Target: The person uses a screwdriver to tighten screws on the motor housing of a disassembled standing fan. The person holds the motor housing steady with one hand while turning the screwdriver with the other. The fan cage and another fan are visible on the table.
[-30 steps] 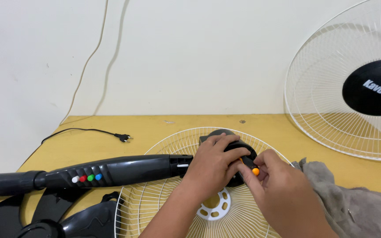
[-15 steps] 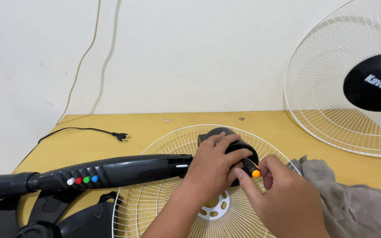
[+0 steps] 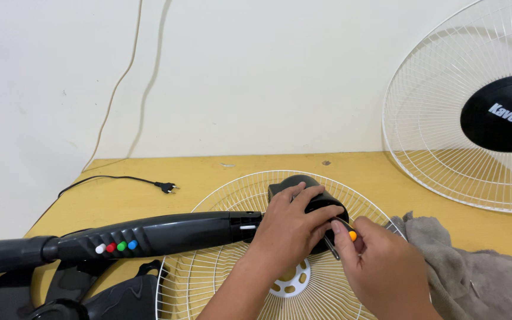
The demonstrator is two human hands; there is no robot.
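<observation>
Two hands on black plastic fan motor housing (image 3: 306, 204), mid-table.

Nearest: right hand (image 3: 386, 272), fingers pinching small tool with orange tip (image 3: 352, 236) against housing; grey crumpled cloth (image 3: 475, 278) beside. Left hand (image 3: 288, 228), fingers spread flat over housing, atop white wire fan grille (image 3: 220, 284). Black fan stem with coloured buttons (image 3: 149, 236) leftward. Beyond: black plug (image 3: 167, 187) on yellow wooden table (image 3: 362, 166); second white grille with black centre disc (image 3: 445, 136) against wall.
</observation>
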